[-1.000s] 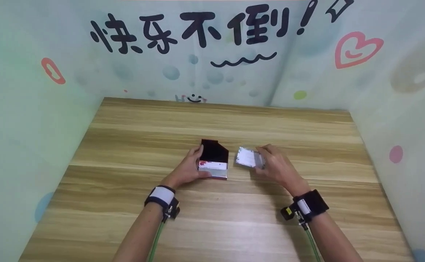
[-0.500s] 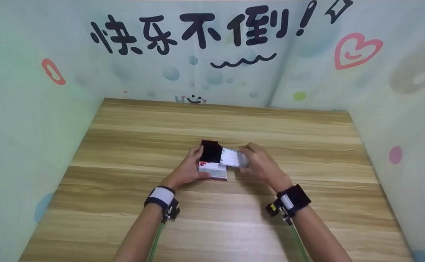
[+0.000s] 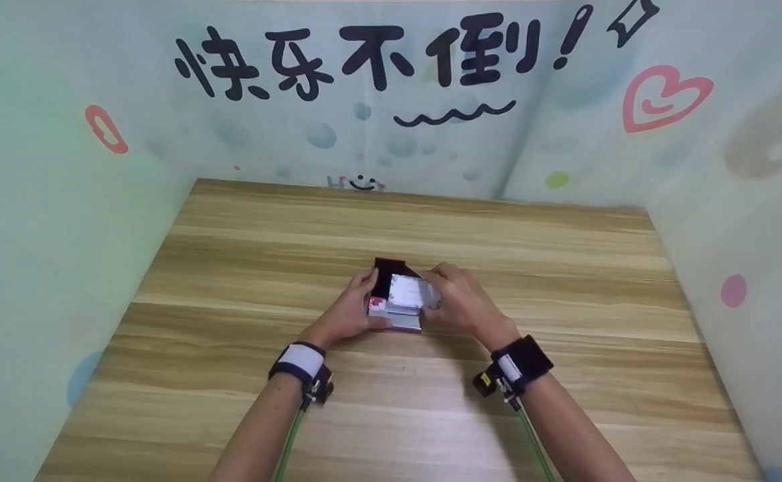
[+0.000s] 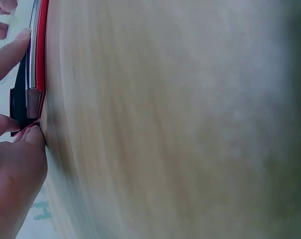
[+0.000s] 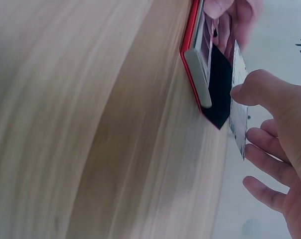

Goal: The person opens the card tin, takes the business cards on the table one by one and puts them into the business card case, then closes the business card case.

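A card case (image 3: pixel 384 269) stands open on the table, with a black inner lid, a red outside and a metal frame holding a white card with red print. My left hand (image 3: pixel 347 310) grips its left side, thumb on the front and fingers at the lid. My right hand (image 3: pixel 466 299) pinches a white business card (image 3: pixel 404 289) by its right end, above the case. In the right wrist view, this card (image 5: pixel 238 107) is apart from the metal frame (image 5: pixel 197 74), with the thumb on one face and fingers behind. The left wrist view shows the red case edge (image 4: pixel 41 55) and left fingers.
The case rests on a wood-grain table (image 3: pixel 264 254). A pale printed backdrop (image 3: pixel 284 134) rises behind the table and along both sides. Each wrist wears a strapped camera, and a green cable (image 3: pixel 535 438) runs from the right one.
My right hand has moved left, bringing the white card from beside the case to over it. My left hand keeps its hold on the case. The head view has shifted slightly.
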Demonstrator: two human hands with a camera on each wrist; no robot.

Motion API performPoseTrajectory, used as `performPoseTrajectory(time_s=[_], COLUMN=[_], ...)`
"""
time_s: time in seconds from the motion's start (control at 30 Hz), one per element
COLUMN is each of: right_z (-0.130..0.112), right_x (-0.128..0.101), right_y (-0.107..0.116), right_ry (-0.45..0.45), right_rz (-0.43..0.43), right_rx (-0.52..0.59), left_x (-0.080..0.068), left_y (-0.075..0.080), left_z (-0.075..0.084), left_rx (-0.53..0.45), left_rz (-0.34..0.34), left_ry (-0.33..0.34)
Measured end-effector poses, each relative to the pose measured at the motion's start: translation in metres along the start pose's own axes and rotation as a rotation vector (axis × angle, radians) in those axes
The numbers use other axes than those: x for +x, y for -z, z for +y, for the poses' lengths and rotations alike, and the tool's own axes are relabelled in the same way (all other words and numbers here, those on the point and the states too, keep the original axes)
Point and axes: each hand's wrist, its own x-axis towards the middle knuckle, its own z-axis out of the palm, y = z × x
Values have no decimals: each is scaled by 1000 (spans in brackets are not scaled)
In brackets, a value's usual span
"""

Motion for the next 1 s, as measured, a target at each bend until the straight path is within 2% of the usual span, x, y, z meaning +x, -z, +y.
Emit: performPoseTrajectory(time_s=[0.23, 0.4, 1.0], right_z=[-7, -10, -15], right_x=[6, 9, 22], right_y=[-8, -11, -24], right_ry=[-5, -20, 12], right_rz=[-42, -68, -82], right_rx=[5, 1, 43], left_x=[1, 0, 2], left_y=[-1, 0, -2], left_z=[0, 0, -2], left_rx=[13, 31, -7], left_rz=[8, 6, 15], left_ry=[-24, -3, 0])
